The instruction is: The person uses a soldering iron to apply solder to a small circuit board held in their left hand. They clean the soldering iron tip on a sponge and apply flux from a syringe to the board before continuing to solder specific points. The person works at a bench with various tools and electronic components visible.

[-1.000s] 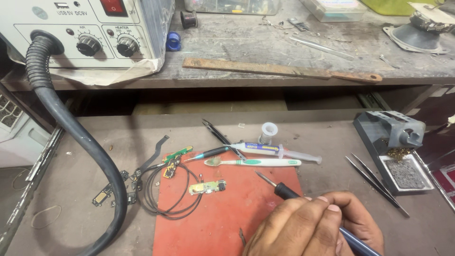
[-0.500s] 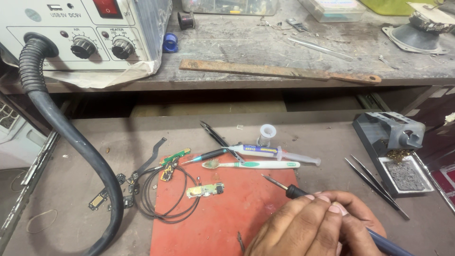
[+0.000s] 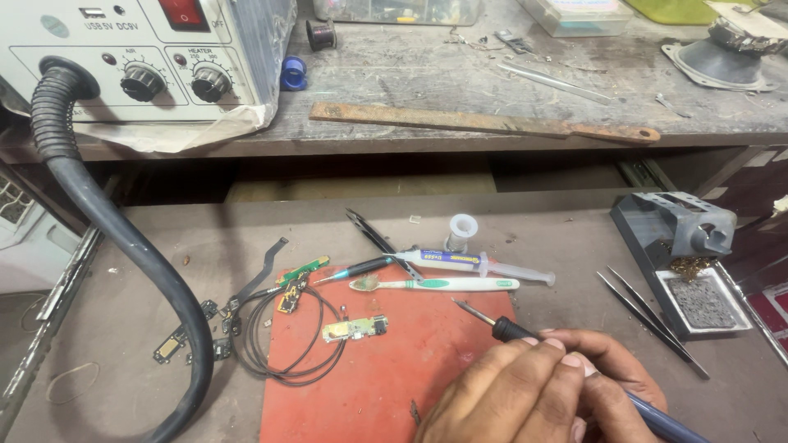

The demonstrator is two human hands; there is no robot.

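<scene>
From the head camera, the work looks like soldering, at the pause before contact. Low and right of centre in the frame, the right hand (image 3: 546, 390) grasps a soldering iron (image 3: 525, 335) like a pen, fingers curled tight round the dark grip and the blue handle running off toward the lower right corner. The tip points up-left and hangs above the red mat (image 3: 369, 385), well apart from the small circuit board (image 3: 355, 329) lying near the middle of the frame. I judge the next move calls for a steady slide leftward to bring the tip onto that board, without catching the black wire loop (image 3: 283, 344) just left of it. The wrist rests low on the mat's lower edge, knuckles up. The left hand is not in view. A white toothbrush (image 3: 435, 285) lies above the tip.
</scene>
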